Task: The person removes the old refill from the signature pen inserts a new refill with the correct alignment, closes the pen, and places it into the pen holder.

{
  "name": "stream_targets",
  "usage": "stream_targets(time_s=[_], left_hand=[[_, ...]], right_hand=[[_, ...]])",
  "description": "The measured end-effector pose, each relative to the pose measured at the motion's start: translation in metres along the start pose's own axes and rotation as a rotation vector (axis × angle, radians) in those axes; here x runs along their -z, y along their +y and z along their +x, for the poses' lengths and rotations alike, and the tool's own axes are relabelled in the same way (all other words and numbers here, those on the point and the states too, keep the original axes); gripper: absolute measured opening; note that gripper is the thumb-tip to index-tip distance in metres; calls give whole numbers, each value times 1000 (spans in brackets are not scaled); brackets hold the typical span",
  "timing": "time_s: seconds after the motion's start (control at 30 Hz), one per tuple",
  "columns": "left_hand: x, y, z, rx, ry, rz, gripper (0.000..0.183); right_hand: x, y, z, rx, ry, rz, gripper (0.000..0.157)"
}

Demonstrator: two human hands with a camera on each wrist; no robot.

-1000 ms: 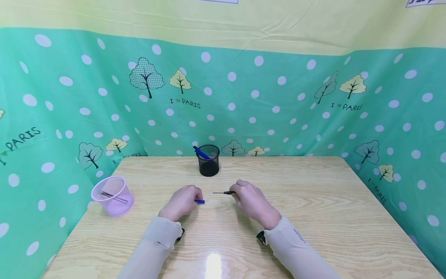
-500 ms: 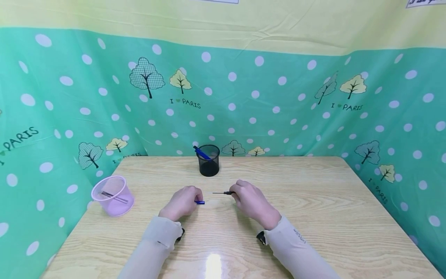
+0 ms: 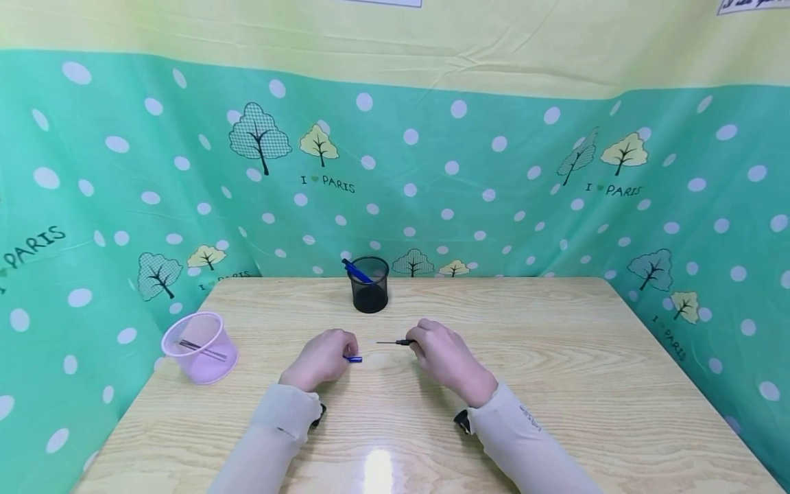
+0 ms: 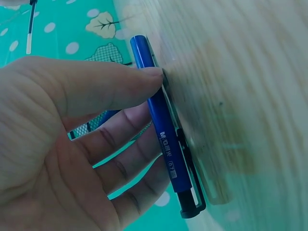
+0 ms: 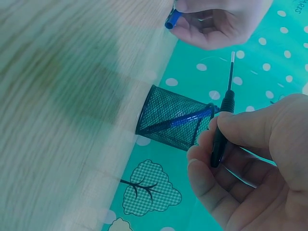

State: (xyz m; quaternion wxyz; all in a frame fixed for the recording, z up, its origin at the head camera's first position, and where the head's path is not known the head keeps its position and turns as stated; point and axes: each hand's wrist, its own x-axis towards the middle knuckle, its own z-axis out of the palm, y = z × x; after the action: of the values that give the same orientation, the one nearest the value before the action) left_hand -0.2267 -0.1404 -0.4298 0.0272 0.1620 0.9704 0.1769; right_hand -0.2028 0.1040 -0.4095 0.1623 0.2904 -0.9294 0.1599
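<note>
My left hand [image 3: 324,358] pinches a blue pen barrel [image 4: 166,139] between thumb and fingers, low over the wooden table. The barrel has white print and a black clip at one end; its other end faces right in the head view. Across from it, my right hand [image 3: 446,353] holds the pen's black grip section [image 5: 219,147]. Out of that section a thin refill [image 5: 231,72] sticks, dark with a pale end, pointing left toward the barrel. A short gap separates the two parts.
Behind the hands stands a black mesh pen cup [image 3: 370,298] with a blue pen [image 3: 359,272] leaning in it. On the left, a lilac mesh cup [image 3: 212,370] holds thin dark sticks [image 3: 200,348]. A patterned green curtain [image 3: 432,206] surrounds the wooden table [image 3: 555,370].
</note>
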Motion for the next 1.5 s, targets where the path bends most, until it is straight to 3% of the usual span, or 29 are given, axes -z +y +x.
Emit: stream_targets(time_s=[0.4, 0.8, 1.07, 1.5], left_hand=[[5, -1, 2, 6, 4, -87, 17], [8, 4, 4, -105, 44, -295, 25], [11, 11, 2, -187, 83, -314, 25], [9, 24, -1, -247, 135, -316, 19]], right_hand=[[-1, 0, 0, 4, 10, 10, 10], [-1, -1, -1, 4, 9, 7, 10], [1, -2, 0, -7, 5, 9, 10], [0, -2, 0, -9, -5, 5, 10]])
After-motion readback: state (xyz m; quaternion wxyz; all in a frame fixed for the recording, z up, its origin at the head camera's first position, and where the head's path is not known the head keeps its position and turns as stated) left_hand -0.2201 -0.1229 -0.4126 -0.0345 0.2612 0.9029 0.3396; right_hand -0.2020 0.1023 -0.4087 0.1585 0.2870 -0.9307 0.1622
